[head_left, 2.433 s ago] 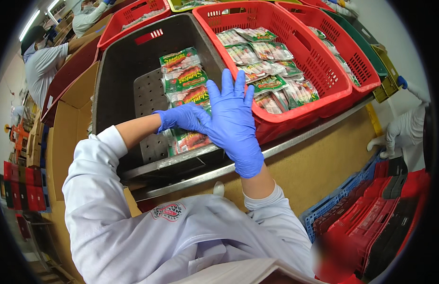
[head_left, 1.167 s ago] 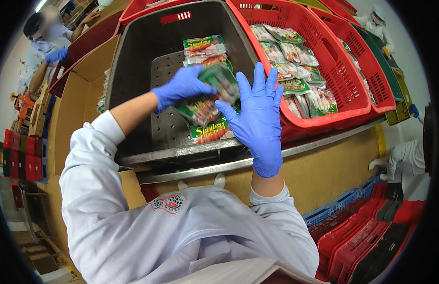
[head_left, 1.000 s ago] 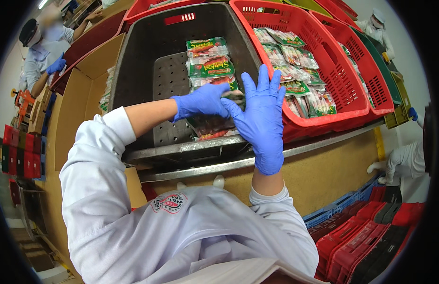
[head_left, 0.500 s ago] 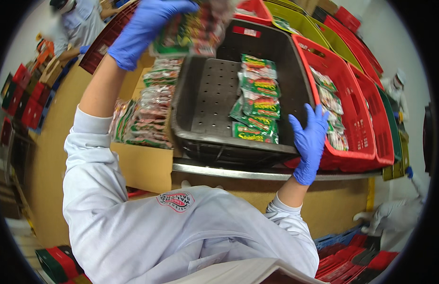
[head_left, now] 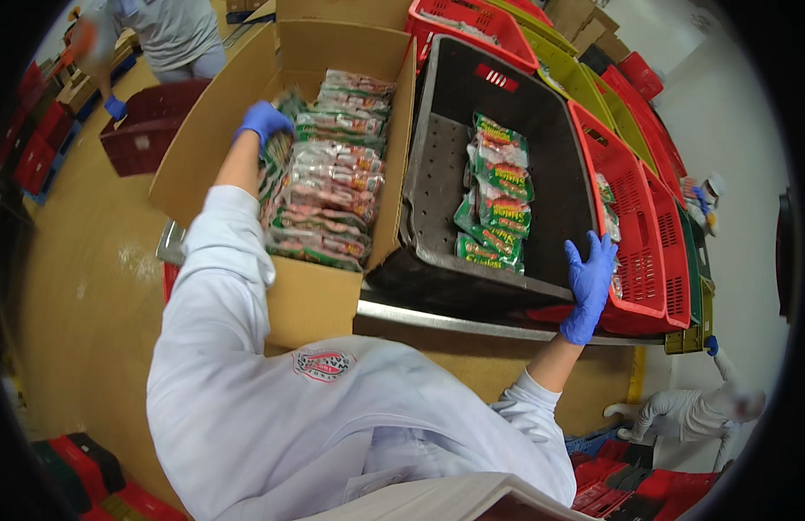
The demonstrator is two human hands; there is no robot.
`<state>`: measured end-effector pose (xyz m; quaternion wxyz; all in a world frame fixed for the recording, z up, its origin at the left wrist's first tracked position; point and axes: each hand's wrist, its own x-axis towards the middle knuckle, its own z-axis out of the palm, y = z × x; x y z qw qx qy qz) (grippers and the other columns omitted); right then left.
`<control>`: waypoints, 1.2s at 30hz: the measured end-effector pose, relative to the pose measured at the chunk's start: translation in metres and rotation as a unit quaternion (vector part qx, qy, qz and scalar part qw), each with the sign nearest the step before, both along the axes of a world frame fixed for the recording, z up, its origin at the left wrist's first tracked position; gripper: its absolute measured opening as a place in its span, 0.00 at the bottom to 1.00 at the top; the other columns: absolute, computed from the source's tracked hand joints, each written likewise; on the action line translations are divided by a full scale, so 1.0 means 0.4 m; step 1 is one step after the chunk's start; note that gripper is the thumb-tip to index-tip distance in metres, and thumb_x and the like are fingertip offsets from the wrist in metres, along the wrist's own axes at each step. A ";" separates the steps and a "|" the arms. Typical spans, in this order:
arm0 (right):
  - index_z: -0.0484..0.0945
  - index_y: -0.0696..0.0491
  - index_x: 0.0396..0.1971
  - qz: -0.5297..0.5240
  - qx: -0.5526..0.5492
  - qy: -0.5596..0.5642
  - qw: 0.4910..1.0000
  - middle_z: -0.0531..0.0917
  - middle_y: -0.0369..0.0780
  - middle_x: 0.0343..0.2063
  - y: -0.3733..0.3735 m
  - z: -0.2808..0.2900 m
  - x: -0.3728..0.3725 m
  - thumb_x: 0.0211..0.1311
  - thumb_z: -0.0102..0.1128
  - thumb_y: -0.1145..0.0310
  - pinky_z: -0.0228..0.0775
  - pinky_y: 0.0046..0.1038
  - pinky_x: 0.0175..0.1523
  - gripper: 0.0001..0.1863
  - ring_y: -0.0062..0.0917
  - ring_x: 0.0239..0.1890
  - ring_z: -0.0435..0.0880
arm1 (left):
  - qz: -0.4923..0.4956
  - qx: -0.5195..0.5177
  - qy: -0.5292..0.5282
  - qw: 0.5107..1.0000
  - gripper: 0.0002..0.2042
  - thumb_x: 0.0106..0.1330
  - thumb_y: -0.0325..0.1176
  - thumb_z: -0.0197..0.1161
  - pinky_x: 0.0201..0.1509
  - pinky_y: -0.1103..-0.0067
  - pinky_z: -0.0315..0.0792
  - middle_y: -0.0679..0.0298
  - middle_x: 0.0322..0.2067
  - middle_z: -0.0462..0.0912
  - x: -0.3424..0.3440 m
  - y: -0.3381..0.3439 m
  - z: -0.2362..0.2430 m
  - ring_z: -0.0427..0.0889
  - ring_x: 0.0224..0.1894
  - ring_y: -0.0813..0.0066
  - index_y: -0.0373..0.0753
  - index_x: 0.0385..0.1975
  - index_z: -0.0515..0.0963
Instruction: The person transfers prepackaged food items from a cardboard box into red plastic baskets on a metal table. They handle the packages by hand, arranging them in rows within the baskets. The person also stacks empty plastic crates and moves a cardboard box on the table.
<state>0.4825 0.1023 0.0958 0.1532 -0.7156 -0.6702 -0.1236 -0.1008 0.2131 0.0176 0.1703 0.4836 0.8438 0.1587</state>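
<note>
My left hand (head_left: 265, 122), in a blue glove, reaches into an open cardboard box (head_left: 314, 300). Its fingers are bent round a blurred green-and-clear sausage packet (head_left: 290, 102) at the box's left side. Rows of similar sausage packets (head_left: 333, 182) stand on edge in the box. To the right, a black plastic crate (head_left: 433, 187) with a perforated bottom holds an overlapping column of green-and-red packets (head_left: 505, 178). My right hand (head_left: 591, 282), gloved in blue too, rests with spread fingers at the crate's near right corner, beside a red crate (head_left: 644, 260).
Red crates and yellow-green crates (head_left: 554, 56) line the right and back. A metal edge (head_left: 472, 323) runs along the front. At far left a person stands by a dark red crate (head_left: 151, 130); other people are at right. Stacked crates (head_left: 81, 473) stand behind me.
My left hand has moved from above the black crate down into the cardboard box, bringing packets with it. The view has shifted left, showing more of the box. My right hand stays at the crate's corner.
</note>
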 end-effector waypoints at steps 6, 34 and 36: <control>0.69 0.57 0.49 -0.030 -0.004 0.011 0.999 0.59 0.54 0.57 -0.013 0.015 0.003 0.50 0.59 0.52 0.45 0.39 0.63 0.30 0.47 0.62 0.51 | -0.033 0.048 -0.493 0.868 0.24 0.52 0.44 0.60 0.44 0.72 0.70 0.55 0.38 0.78 0.010 0.036 -0.064 0.76 0.38 0.64 0.34 0.45 0.72; 0.69 0.53 0.49 0.027 -0.020 0.006 0.999 0.59 0.50 0.58 -0.010 0.016 -0.005 0.50 0.59 0.53 0.40 0.42 0.64 0.28 0.43 0.62 0.51 | -0.039 0.027 -0.217 0.975 0.41 0.48 0.50 0.65 0.55 0.77 0.61 0.45 0.51 0.66 -0.024 0.052 -0.181 0.66 0.53 0.62 0.21 0.53 0.58; 0.69 0.53 0.49 0.029 -0.030 -0.007 0.999 0.59 0.50 0.58 -0.005 0.024 -0.018 0.50 0.59 0.53 0.40 0.43 0.64 0.28 0.43 0.62 0.51 | -0.022 0.071 -0.201 0.977 0.46 0.46 0.49 0.66 0.53 0.77 0.63 0.42 0.49 0.67 -0.010 0.040 -0.208 0.68 0.51 0.61 0.20 0.56 0.51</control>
